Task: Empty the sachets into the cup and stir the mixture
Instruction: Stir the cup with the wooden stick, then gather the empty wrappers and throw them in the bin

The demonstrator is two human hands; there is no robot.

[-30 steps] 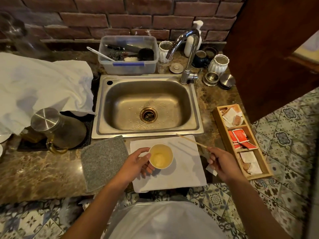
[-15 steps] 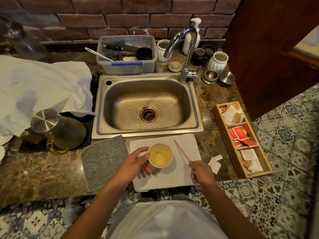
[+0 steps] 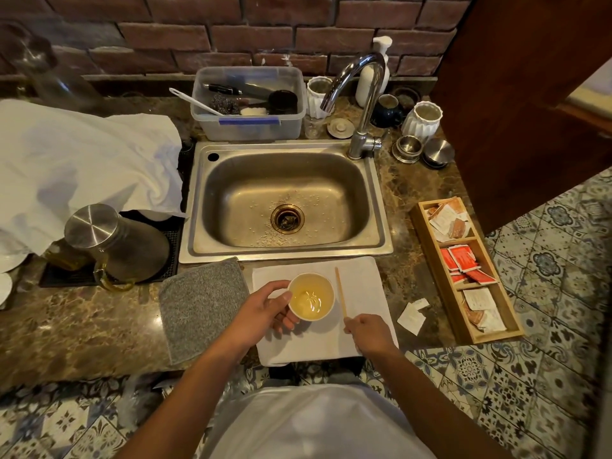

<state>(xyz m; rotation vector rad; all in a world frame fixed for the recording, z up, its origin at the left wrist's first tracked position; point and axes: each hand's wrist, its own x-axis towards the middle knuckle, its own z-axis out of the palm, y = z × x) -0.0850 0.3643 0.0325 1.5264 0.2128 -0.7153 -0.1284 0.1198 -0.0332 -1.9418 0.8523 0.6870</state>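
A small paper cup (image 3: 311, 300) with pale yellow liquid stands on a white napkin (image 3: 361, 286) at the counter's front edge. My left hand (image 3: 265, 311) wraps around the cup's left side. My right hand (image 3: 367, 332) pinches the lower end of a thin wooden stir stick (image 3: 340, 291), which points away from me just right of the cup, outside it. A torn white sachet (image 3: 411, 315) lies on the counter right of the napkin. A wooden tray (image 3: 430, 256) further right holds red and white sachets (image 3: 462, 261).
A steel sink (image 3: 284, 200) with a tap (image 3: 362, 104) sits behind the napkin. A grey cloth (image 3: 202, 303) lies left of it, a glass jug with steel lid (image 3: 112, 246) beyond. A plastic tub (image 3: 248, 104), jars and a white cloth (image 3: 76, 167) line the back.
My right hand has swung the stir stick leftward from near the sachet tray to just beside the cup. The left hand has stayed on the cup.
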